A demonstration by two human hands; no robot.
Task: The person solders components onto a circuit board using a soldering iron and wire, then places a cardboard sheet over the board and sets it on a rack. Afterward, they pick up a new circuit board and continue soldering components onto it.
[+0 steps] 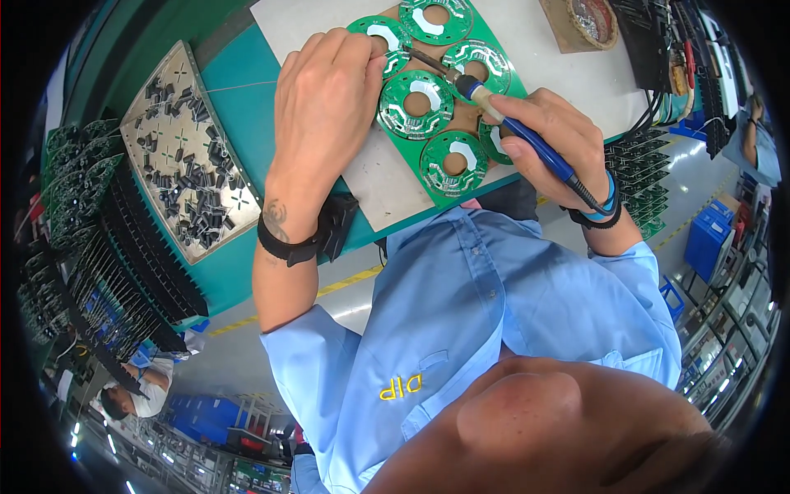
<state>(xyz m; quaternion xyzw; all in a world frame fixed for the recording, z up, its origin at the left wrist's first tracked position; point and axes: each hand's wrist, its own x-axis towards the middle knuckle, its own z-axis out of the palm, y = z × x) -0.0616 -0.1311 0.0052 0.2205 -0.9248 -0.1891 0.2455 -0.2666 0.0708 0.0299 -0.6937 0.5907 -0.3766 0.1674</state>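
My right hand [555, 136] is closed around the blue handle of a soldering iron [539, 152]. The iron slants up and left, its tip at the upper-left round board [399, 62]. Beside that tip, my left hand [325, 95] is curled in a pinch, its fingertips partly hidden. A thin solder wire [243, 86] runs in from the left to this hand. Several ring-shaped green circuit boards with round holes, including a middle one [397, 105] and a near one [436, 174], are joined in one green panel below my hands.
A metal tray [152, 99] of small black cylindrical components lies at left on the green table mat [239, 62]. Racked circuit boards [136, 222] stand further left, more [646, 177] at right. A round container [605, 33] sits at the far right. Cables hang beside it.
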